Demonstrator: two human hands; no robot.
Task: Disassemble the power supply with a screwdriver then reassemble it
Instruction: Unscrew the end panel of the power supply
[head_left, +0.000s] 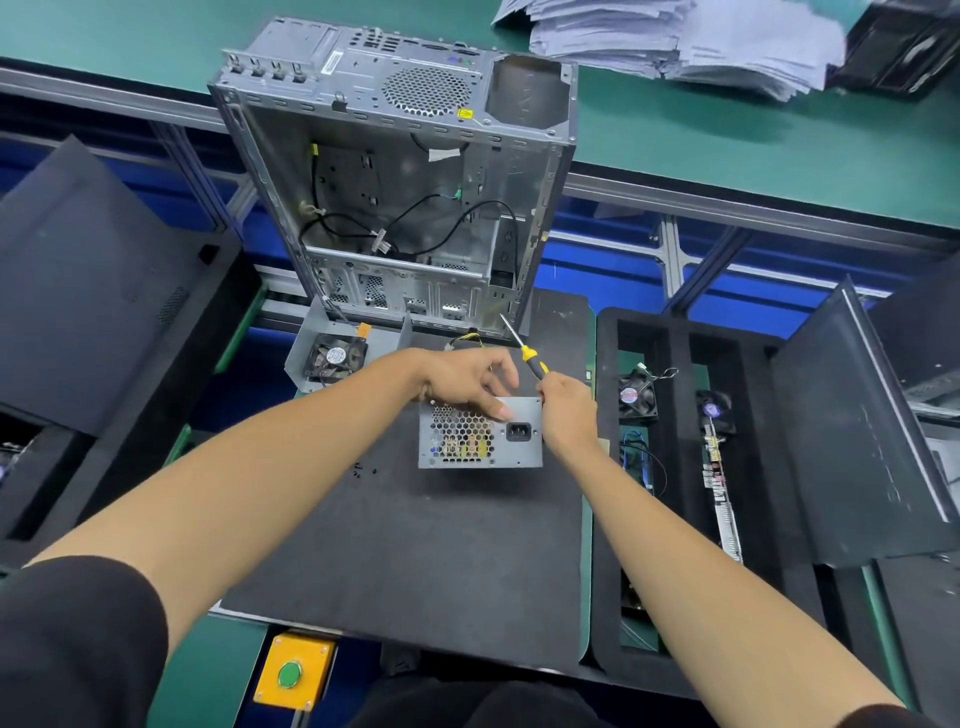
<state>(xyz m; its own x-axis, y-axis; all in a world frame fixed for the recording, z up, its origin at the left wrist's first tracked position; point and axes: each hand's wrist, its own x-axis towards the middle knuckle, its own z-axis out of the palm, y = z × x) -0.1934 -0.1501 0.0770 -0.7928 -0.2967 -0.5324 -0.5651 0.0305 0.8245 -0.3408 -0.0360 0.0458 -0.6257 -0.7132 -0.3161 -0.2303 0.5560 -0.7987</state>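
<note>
A grey metal power supply (480, 436) stands on the black mat (415, 545), its honeycomb grille and black power socket facing me. My left hand (467, 382) lies over its top edge, thumb pressed down on the front face and fingers curled over the top. My right hand (569, 410) grips the yellow and black handle of a screwdriver (524, 348) at the unit's upper right corner. The shaft points up and away toward the computer case. A few small black screws (363, 470) lie on the mat left of the unit.
An open grey computer case (400, 182) stands behind the mat. A grey cover with a fan (335, 356) lies at its foot. Black foam trays (675, 467) to the right hold fans, cables and a board. A yellow box with a green button (293, 673) sits near me.
</note>
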